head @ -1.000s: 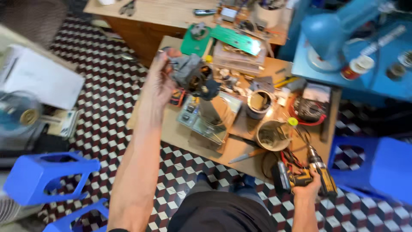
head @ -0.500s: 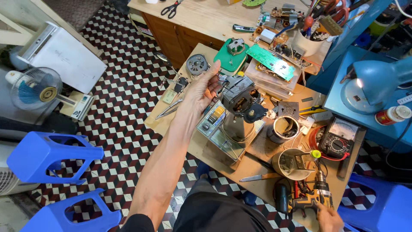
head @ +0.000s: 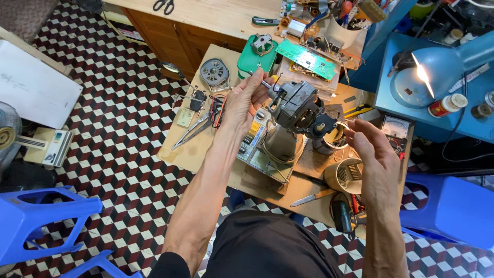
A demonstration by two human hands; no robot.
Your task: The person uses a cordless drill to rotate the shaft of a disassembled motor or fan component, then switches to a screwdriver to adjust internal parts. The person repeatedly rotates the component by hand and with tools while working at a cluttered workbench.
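Item: small electric motor (head: 297, 105), dark grey housing with a bare shaft at its upper left end. I see it held in the air above the low wooden desk (head: 198, 149), over a beige box-shaped unit (head: 267, 152).

Left hand (head: 243, 100): closed on the motor's shaft end, fingers wrapped at one side only. Right hand (head: 371, 146): open, fingers loosely curled, close to the motor's knob end but apart from it, holding nothing.

Beneath and around: metal cup (head: 329, 139), tan plastic tub (head: 351, 175), analogue meter (head: 393, 128), scissors-like pliers (head: 198, 128), green circuit board (head: 306, 59), knife (head: 313, 197). Lit blue lamp (head: 442, 64) to the right.

Risk, my reading: a heavy body carried from one end could twist loose and fall onto the unit or cup. The bare shaft offers poor purchase. Loose wires under the motor might snag.
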